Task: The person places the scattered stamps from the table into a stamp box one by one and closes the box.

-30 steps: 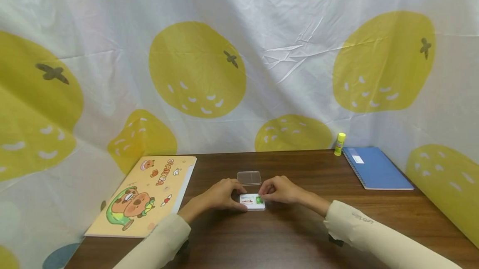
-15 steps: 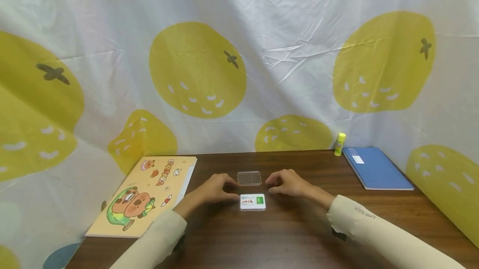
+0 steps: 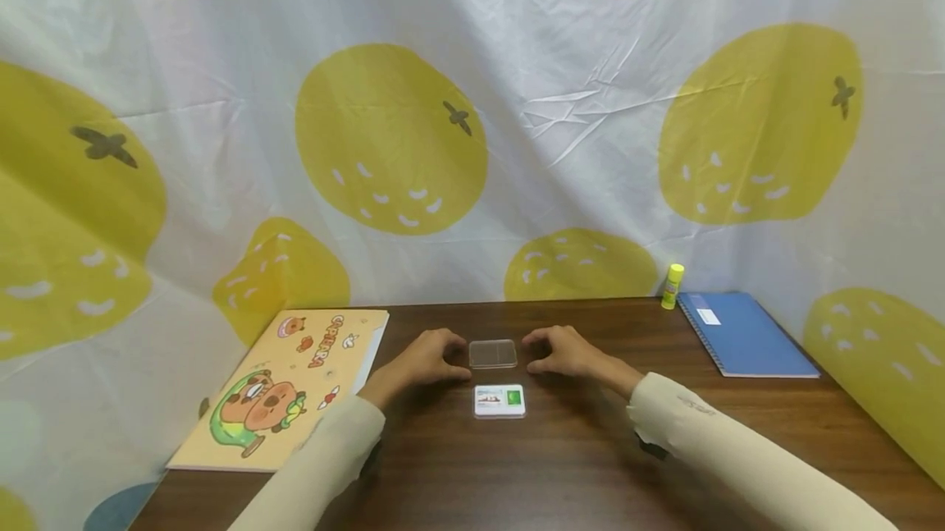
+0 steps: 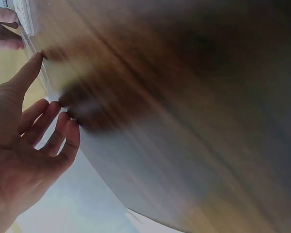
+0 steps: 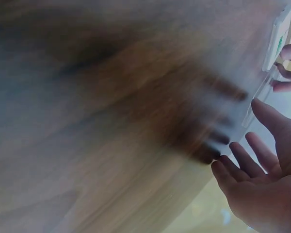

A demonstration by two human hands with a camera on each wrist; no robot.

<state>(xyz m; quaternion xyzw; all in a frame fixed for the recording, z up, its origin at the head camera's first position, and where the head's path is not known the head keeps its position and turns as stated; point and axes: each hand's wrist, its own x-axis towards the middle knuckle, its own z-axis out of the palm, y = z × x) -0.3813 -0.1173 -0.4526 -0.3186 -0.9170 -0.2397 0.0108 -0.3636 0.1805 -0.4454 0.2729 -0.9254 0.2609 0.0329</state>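
A clear plastic lid (image 3: 493, 354) lies flat on the table between the two hands. Just nearer to me is a clear case (image 3: 499, 414) with a white card (image 3: 490, 401) in it, printed with a picture and a green square. My left hand (image 3: 430, 357) is at the lid's left side, thumb and fingers spread apart, with nothing in it. On the other side, my right hand (image 3: 563, 350) has its relaxed fingers near the lid's right edge. Both wrist views show small gaps or light fingertip contact near the table; whether either hand touches the lid I cannot tell.
A yellow folder (image 3: 295, 400) with capybara drawings lies at the left. Toward the back right stand a yellow glue stick (image 3: 672, 286) and a blue spiral notebook (image 3: 747, 334). A fruit-patterned curtain (image 3: 576, 145) encloses the back and sides of the brown table (image 3: 472, 482).
Both hands have left the case with the card and moved away from me to either side of the clear lid. The card and lid stay in place.
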